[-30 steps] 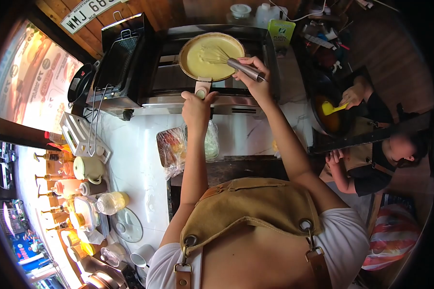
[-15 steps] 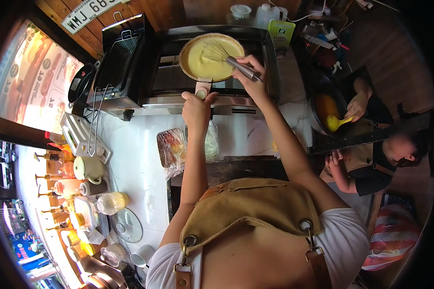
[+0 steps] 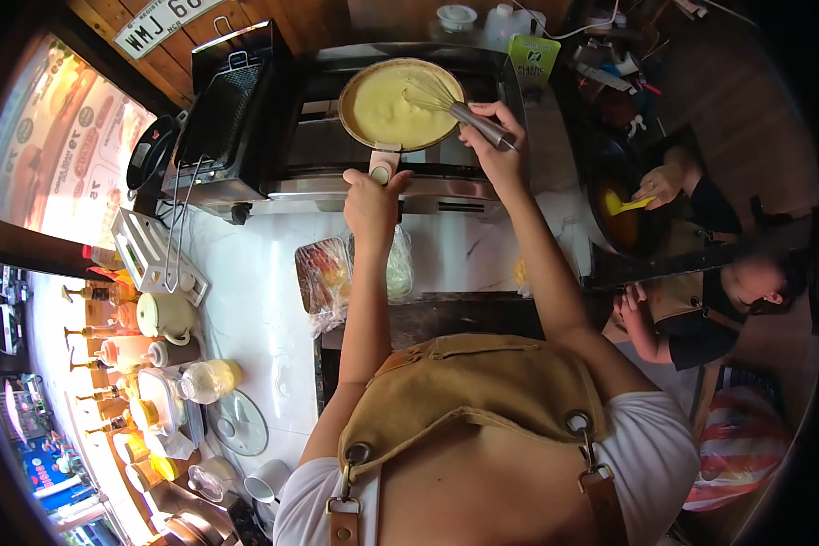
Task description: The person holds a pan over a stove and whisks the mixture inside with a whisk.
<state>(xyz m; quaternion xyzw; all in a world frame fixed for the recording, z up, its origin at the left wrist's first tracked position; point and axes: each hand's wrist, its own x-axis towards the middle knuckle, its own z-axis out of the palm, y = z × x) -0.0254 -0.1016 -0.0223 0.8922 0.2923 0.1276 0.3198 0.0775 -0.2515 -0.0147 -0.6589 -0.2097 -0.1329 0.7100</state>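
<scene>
A round pan [image 3: 346, 116] of pale yellow, thick liquid [image 3: 382, 105] rests on the flat black griddle [image 3: 309, 150]. My left hand [image 3: 370, 202] is wrapped round the pan's light handle [image 3: 384, 162], thumb on top. On the pan's right side, my right hand [image 3: 498, 146] grips the grey handle of a wire whisk [image 3: 482, 124]. The whisk's wires reach into the right part of the pan, over the liquid. Whether their tips touch the bottom is hidden.
A fryer with a basket [image 3: 230, 100] stands left of the griddle. Plastic-wrapped trays [image 3: 323, 276] lie in front. Sauce bottles [image 3: 123, 350] and a glass lid [image 3: 238, 424] are at left. At right, a co-worker's hand [image 3: 662, 185] holds a yellow utensil [image 3: 630, 204] over a dark pan.
My right hand and the whisk have shifted slightly right. My left hand stays on the pan handle. The co-worker's yellow utensil has moved up and left within the dark pan.
</scene>
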